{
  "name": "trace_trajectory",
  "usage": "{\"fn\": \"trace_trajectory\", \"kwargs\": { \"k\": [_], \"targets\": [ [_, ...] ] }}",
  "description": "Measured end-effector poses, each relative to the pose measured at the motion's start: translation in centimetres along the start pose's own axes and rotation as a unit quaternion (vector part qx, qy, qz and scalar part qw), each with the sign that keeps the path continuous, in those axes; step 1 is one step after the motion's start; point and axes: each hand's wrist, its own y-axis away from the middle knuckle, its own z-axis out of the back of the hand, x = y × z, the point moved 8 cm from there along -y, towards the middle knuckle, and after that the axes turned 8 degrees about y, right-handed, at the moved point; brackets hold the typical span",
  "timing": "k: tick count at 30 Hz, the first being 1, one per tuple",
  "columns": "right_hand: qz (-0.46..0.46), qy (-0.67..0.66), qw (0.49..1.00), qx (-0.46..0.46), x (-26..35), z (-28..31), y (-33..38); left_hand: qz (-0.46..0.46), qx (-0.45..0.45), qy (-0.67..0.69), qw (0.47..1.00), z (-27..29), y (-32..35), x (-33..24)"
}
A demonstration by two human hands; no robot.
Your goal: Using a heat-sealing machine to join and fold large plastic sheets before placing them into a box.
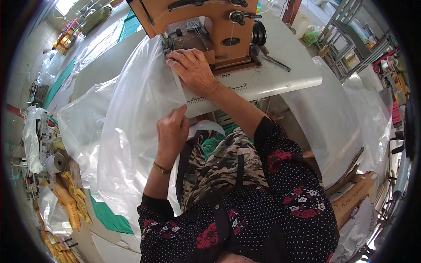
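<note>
A brown sewing machine [193, 11] stands in front of me, with clear plastic sheeting [136, 87] running up under its needle end. My right hand [190, 70] lies beside the presser foot, fingers stretched out and pressing on the sheeting's edge. Nearer to me, my left hand [173, 131] is closed at that same edge, index finger and thumb together on the film. From there the sheeting falls in folds to the left and over my lap. The needle tip is hidden behind my right fingers.
A ruler scale marks the front edge of the pale machine table [280, 83]. A dark metal tool [276, 62] lies right of the machine. More plastic sheeting [329, 127] hangs at the right, above a cardboard box [355, 197]. Yellow cloth [74, 197] hangs at the left.
</note>
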Motion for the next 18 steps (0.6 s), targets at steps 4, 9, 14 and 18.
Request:
{"fn": "trace_trajectory", "kwargs": {
  "k": [4, 9, 14, 18],
  "targets": [
    [0.000, -0.004, 1.000, -0.004, -0.2, -0.1, 0.1, -0.013, 0.006, -0.061, 0.998, 0.2, -3.2, 1.0],
    [-0.006, -0.025, 1.000, 0.005, -0.4, -0.2, 0.2, -0.041, -0.013, -0.092, 0.995, 0.5, -7.4, 1.3],
    [0.002, 0.012, 1.000, 0.003, -0.3, -0.3, -0.2, 0.041, -0.097, -0.009, 0.994, 1.2, -4.7, 1.8],
    [0.010, -0.001, 1.000, 0.003, -0.2, -0.2, 0.1, 0.020, -0.163, -0.055, 0.985, 0.4, 5.1, 1.8]
  ]
}}
